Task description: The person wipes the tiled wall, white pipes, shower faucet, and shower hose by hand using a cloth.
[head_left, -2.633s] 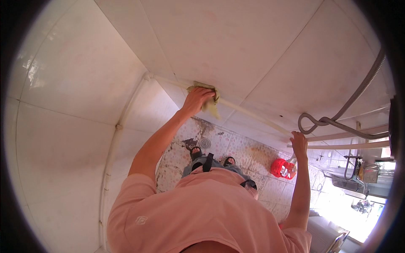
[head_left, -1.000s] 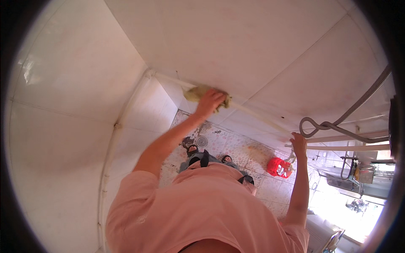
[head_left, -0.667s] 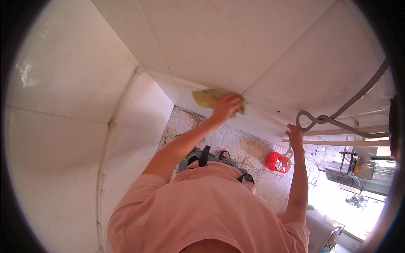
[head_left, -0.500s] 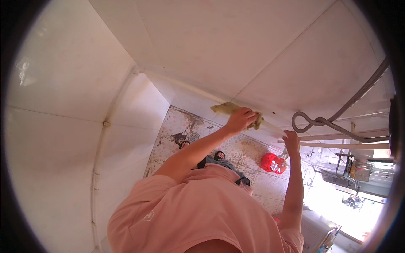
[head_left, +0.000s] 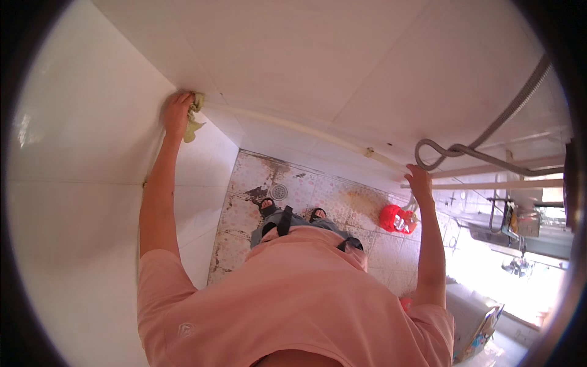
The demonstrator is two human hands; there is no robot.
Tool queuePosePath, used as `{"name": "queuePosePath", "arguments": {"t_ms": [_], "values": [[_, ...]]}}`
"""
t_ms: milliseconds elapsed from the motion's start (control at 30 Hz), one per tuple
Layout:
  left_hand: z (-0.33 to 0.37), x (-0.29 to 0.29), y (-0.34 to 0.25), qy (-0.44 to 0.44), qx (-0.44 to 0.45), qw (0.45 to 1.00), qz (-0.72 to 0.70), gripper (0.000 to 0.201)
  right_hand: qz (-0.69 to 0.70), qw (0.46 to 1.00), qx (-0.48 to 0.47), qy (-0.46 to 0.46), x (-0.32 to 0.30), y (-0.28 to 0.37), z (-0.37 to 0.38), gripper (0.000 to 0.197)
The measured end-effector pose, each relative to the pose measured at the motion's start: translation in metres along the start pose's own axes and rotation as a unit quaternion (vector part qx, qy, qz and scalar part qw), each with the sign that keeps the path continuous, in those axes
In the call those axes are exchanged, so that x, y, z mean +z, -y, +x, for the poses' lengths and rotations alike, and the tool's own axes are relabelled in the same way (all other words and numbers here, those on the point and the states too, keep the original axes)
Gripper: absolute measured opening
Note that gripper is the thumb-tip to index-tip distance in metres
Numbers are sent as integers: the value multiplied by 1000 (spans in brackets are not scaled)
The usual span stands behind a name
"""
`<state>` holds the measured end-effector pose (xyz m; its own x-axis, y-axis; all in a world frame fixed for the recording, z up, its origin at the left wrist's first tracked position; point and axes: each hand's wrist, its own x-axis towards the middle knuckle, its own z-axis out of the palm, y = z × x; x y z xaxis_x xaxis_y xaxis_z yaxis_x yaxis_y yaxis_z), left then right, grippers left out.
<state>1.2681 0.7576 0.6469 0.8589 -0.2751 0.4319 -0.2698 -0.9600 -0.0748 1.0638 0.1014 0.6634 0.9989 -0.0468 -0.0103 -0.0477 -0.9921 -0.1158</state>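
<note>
My left hand [head_left: 177, 113] is raised to the corner where two white tiled walls meet. It is shut on a yellow-green cloth [head_left: 194, 122], pressing it against the left end of a thin white pipe [head_left: 293, 125] that runs along the wall. My right hand [head_left: 419, 181] is stretched out against the right wall, just below the loop of a grey hose [head_left: 465, 150] and by the pipe's far end. Whether it grips anything is unclear.
Below me lies a stained, patterned tile floor [head_left: 324, 196] with a round drain [head_left: 279, 192] beside my sandalled feet. A red object [head_left: 397, 219] sits on the floor at the right. Metal racks and fittings [head_left: 520, 220] stand in bright light at the far right.
My left hand had been sliding the cloth rightward along the pipe; it has now swung back left into the wall corner. My right hand has stayed by the hose.
</note>
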Motion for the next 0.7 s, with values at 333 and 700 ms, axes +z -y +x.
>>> {"name": "queuePosePath", "arguments": {"t_ms": [333,700], "values": [[-22,7,-133,-77,3,981,-177,44,164,984,-58,-35,-1,120,28,39],[-16,-7,-168,-40,45,982,-178,46,217,963,-121,-99,47,258,92,27]]}}
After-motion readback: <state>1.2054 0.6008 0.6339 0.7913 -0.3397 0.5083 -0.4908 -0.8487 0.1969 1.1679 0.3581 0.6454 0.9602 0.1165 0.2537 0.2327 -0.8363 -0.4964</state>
